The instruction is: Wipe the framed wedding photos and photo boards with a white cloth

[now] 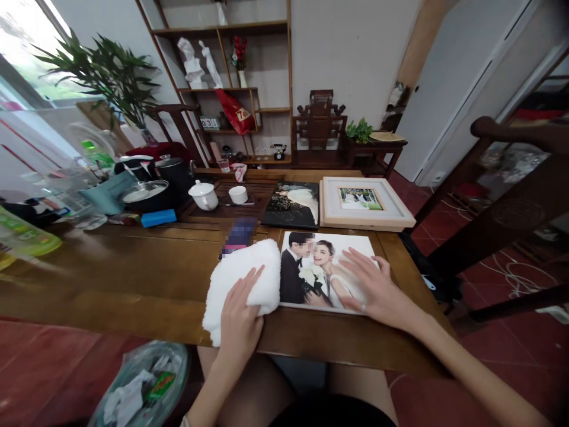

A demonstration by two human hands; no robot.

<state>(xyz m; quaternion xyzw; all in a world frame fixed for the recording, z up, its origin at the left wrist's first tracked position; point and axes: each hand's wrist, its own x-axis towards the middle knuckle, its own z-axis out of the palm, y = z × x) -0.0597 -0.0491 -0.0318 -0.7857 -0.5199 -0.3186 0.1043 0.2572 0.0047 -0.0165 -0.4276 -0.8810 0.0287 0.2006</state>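
A large unframed wedding photo (311,261) lies flat on the wooden table (133,279) in front of me. My right hand (371,284) rests flat on its right half, fingers spread. My left hand (240,314) lies on a white folded towel (242,270) just left of the photo, fingers stretched over the cloth, which overlaps the photo's left edge. A dark blurred object (239,234) pokes out from behind the towel.
Further back lie a dark photo print (293,204) and a white framed picture (362,203). A tea tray holds a white teapot (203,194) and cup (238,194). Pots and bottles crowd the left. A bin (142,385) sits below; a wooden chair (511,201) stands right.
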